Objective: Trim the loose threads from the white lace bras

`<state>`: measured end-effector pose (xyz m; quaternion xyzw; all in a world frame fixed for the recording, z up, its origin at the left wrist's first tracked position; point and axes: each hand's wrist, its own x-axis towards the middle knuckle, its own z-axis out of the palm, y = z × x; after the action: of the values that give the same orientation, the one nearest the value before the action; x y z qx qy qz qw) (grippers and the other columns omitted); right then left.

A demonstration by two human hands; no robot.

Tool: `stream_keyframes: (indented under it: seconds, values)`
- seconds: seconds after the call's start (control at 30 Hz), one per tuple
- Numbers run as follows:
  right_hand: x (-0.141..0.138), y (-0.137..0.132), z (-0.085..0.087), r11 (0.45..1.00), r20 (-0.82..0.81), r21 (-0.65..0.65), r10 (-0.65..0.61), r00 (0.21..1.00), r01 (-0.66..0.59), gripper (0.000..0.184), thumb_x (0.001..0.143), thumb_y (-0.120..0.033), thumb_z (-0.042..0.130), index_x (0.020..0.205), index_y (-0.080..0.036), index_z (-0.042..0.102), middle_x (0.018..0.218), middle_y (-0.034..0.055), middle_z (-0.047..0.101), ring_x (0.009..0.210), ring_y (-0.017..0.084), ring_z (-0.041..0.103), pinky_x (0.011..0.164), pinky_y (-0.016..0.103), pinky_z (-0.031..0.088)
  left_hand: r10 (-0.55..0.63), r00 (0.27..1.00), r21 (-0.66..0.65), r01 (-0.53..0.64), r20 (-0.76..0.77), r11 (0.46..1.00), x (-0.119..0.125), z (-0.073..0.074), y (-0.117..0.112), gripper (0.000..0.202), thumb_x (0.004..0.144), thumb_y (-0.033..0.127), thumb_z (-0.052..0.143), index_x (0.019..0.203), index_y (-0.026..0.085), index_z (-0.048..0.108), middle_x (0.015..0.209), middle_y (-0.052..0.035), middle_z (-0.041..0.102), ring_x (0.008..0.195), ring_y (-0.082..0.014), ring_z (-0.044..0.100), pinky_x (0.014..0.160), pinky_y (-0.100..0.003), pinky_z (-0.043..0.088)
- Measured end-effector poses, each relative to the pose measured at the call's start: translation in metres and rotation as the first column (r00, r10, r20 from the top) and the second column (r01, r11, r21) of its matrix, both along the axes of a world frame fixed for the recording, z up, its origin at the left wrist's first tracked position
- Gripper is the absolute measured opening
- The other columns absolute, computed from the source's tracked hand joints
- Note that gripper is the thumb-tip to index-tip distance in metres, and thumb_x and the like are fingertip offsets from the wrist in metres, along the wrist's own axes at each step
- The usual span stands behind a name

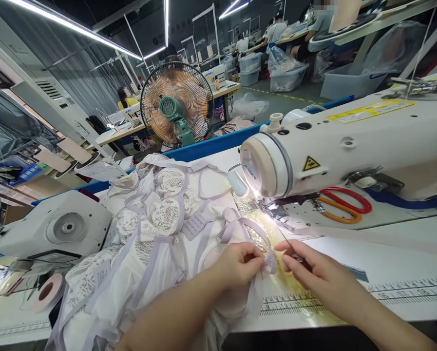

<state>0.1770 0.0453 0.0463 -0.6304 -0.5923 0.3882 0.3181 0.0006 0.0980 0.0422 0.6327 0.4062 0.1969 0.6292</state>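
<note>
My left hand (238,265) is closed in a pinch on a pale lilac strap (240,226) that loops up from a heap of white lace garments (148,234). Close beside it, my right hand (313,273) pinches the same piece at the strap's end, and a thin dark tool shows between its fingers. Both hands rest on the white sewing table (386,273), just in front of the needle area of the white sewing machine (350,146), whose lamp lights the fabric.
Red and orange scissors (344,204) lie under the machine arm. A second machine head (57,229) and a tape roll (48,291) sit at left. A standing fan (176,105) is behind the table. Other people work at far benches. Ruler markings (404,287) run along the table front.
</note>
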Motion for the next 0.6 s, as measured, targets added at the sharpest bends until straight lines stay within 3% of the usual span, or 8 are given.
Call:
stream_keyframes:
  seconds: [0.1, 0.2, 0.3, 0.37, 0.43, 0.5, 0.53, 0.6]
  values:
    - [-0.002, 0.01, 0.005, 0.987, 0.029, 0.024, 0.156, 0.987, -0.156, 0.029, 0.084, -0.042, 0.038, 0.095, -0.024, 0.058, 0.068, 0.0007, 0.059, 0.067, 0.018, 0.056, 0.063, 0.027, 0.043, -0.008, 1.0, 0.056, 0.008, 0.014, 0.998, -0.001, -0.003, -0.001, 0.008, 0.071, 0.022, 0.054, 0.069, 0.017, 0.047, 0.056, 0.0021, 0.051, 0.052, -0.0106, 0.047, 0.052, -0.023, 0.036]
    - [0.001, 0.019, 0.007, 0.938, 0.127, -0.032, 0.346, 0.93, -0.344, 0.024, 0.085, -0.033, 0.037, 0.076, -0.023, 0.057, 0.065, 0.0002, 0.058, 0.062, 0.017, 0.053, 0.058, 0.026, 0.04, 0.0, 0.999, 0.149, 0.006, -0.042, 0.989, -0.001, -0.005, -0.002, 0.007, 0.07, 0.019, 0.054, 0.068, 0.017, 0.047, 0.054, 0.0038, 0.047, 0.049, -0.0091, 0.043, 0.047, -0.021, 0.031]
    - [0.005, 0.025, 0.007, 0.929, 0.174, -0.064, 0.371, 0.912, -0.365, 0.023, 0.085, -0.03, 0.037, 0.067, -0.023, 0.051, 0.063, -0.0005, 0.056, 0.06, 0.016, 0.05, 0.055, 0.026, 0.038, 0.018, 0.995, 0.232, 0.006, -0.098, 0.973, -0.002, -0.005, -0.002, 0.005, 0.07, 0.016, 0.053, 0.068, 0.017, 0.048, 0.054, 0.004, 0.046, 0.048, -0.0085, 0.041, 0.046, -0.02, 0.03]
    - [0.006, 0.025, 0.006, 0.939, 0.188, -0.055, 0.343, 0.92, -0.339, 0.024, 0.085, -0.03, 0.036, 0.067, -0.023, 0.048, 0.061, -0.0009, 0.055, 0.059, 0.016, 0.049, 0.054, 0.025, 0.038, 0.046, 0.993, 0.364, -0.002, -0.113, 0.931, -0.002, -0.004, -0.004, 0.005, 0.071, 0.016, 0.052, 0.067, 0.017, 0.049, 0.057, 0.0029, 0.047, 0.05, -0.0091, 0.042, 0.048, -0.021, 0.033]
    - [0.004, 0.024, 0.006, 0.956, 0.211, -0.019, 0.291, 0.933, -0.293, 0.025, 0.086, -0.03, 0.034, 0.065, -0.023, 0.046, 0.06, -0.0009, 0.054, 0.058, 0.016, 0.05, 0.054, 0.026, 0.038, 0.054, 0.989, 0.581, 0.035, -0.136, 0.813, -0.004, -0.004, -0.006, 0.005, 0.074, 0.016, 0.05, 0.069, 0.017, 0.05, 0.064, 0.0003, 0.05, 0.057, -0.0112, 0.046, 0.053, -0.022, 0.036]
    - [0.001, 0.021, 0.005, 0.97, 0.211, 0.036, 0.228, 0.951, -0.24, 0.026, 0.086, -0.031, 0.033, 0.064, -0.023, 0.044, 0.059, -0.0009, 0.055, 0.057, 0.016, 0.052, 0.054, 0.027, 0.038, 0.027, 0.978, 0.763, 0.143, -0.206, 0.631, -0.006, -0.003, -0.011, 0.009, 0.077, 0.014, 0.047, 0.073, 0.017, 0.054, 0.072, -0.003, 0.054, 0.064, -0.0137, 0.049, 0.057, -0.024, 0.036]
    - [-0.001, 0.018, 0.005, 0.974, 0.196, 0.065, 0.199, 0.96, -0.215, 0.027, 0.086, -0.031, 0.033, 0.063, -0.023, 0.045, 0.06, -0.0009, 0.056, 0.057, 0.016, 0.053, 0.054, 0.027, 0.039, 0.01, 0.966, 0.81, 0.21, -0.258, 0.548, -0.007, -0.004, -0.013, 0.011, 0.079, 0.013, 0.045, 0.075, 0.017, 0.055, 0.075, -0.0044, 0.055, 0.065, -0.0147, 0.05, 0.058, -0.025, 0.036]
    - [-0.004, 0.011, 0.002, 0.983, 0.151, 0.11, 0.13, 0.98, -0.147, 0.025, 0.086, -0.032, 0.035, 0.066, -0.024, 0.047, 0.06, -0.0014, 0.059, 0.056, 0.016, 0.054, 0.054, 0.027, 0.04, -0.007, 0.931, 0.832, 0.33, -0.365, 0.445, -0.009, -0.004, -0.018, 0.015, 0.082, 0.013, 0.043, 0.078, 0.018, 0.057, 0.077, -0.0056, 0.057, 0.064, -0.0157, 0.051, 0.057, -0.027, 0.034]
